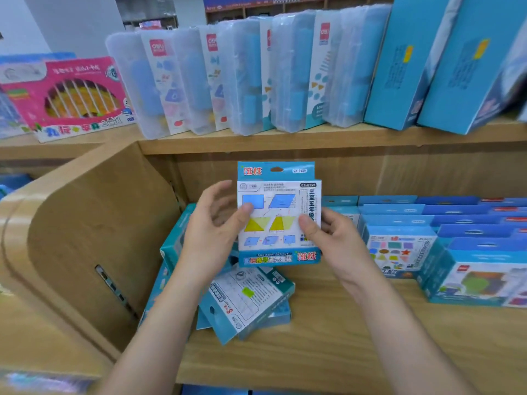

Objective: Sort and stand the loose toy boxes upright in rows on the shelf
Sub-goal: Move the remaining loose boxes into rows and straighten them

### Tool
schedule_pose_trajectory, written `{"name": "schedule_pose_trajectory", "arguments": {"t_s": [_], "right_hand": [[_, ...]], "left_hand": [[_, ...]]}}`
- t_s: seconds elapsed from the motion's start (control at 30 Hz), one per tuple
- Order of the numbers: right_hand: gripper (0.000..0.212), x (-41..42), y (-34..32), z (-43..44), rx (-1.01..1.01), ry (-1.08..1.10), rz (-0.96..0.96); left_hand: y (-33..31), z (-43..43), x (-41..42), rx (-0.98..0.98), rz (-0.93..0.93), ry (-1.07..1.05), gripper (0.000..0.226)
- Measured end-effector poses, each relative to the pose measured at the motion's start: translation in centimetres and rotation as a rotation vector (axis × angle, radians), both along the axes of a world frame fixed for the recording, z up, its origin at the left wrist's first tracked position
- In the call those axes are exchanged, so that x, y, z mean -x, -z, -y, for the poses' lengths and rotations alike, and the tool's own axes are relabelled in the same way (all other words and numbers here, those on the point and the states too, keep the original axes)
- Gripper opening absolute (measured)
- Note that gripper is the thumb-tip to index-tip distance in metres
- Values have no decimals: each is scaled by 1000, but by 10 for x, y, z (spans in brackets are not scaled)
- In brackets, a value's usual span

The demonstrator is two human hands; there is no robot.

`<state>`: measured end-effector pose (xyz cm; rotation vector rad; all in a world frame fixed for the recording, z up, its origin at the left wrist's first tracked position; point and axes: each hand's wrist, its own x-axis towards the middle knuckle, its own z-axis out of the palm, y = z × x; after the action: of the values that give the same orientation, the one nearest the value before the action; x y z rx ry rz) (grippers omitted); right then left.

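A blue and white toy box [281,206] printed with coloured shapes is held upright in front of the middle shelf. My left hand [212,235] pinches its left edge, thumb on the front. My right hand [335,242] grips its right edge, thumb on the front too. Below the held box, a loose pile of similar boxes [251,300] lies flat and askew on the wooden shelf [328,337]. To the right, rows of upright toy boxes [399,246] stand on the same shelf.
A curved wooden side panel [85,238] closes the shelf on the left. The upper shelf holds clear plastic cases [242,78], tall blue boxes [407,67] leaning left, and a pink toy box [71,95].
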<state>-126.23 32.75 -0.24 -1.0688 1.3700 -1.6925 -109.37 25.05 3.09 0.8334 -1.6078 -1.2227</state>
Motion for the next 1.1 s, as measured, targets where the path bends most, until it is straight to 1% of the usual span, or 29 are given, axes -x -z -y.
{"name": "schedule_pose_trajectory", "arguments": {"t_s": [0.07,0.17,0.3,0.37,0.47,0.57,0.67,0.87,0.9,0.93,1.03,1.07,1.1], "right_hand": [[13,3,1,-4,-9,4,31],[16,5,2,-9,-31,10,22],[16,8,2,-15,-37,21,31],[21,9,2,-19,-40,29,31],[37,9,1,-29,-40,39,26],[50,15,3,-45,-10,65,-25],[60,29,10,-68,-52,78,-141],[59,47,42,-109,-173,228,-265],[57,48,47,-115,-190,257,-264],[56,52,51,-121,-200,289,-255],[53,65,58,-140,-208,408,-209],[52,70,60,-145,-205,443,-198],[51,73,62,-149,-205,470,-193]], "left_hand": [[8,-4,2,-50,-4,47,43],[12,-10,5,-49,-11,47,31],[10,-16,8,-81,-33,58,33],[9,-20,9,-102,-46,65,37],[15,-25,11,-130,-60,97,38],[35,-34,16,-102,-10,163,41],[62,-48,25,-70,52,246,48],[94,-70,52,38,220,349,55],[96,-72,53,90,259,348,58],[96,-70,52,199,330,314,61],[88,-46,45,683,619,82,59],[84,-32,42,767,713,18,58],[81,-19,39,796,831,-26,56]]}}
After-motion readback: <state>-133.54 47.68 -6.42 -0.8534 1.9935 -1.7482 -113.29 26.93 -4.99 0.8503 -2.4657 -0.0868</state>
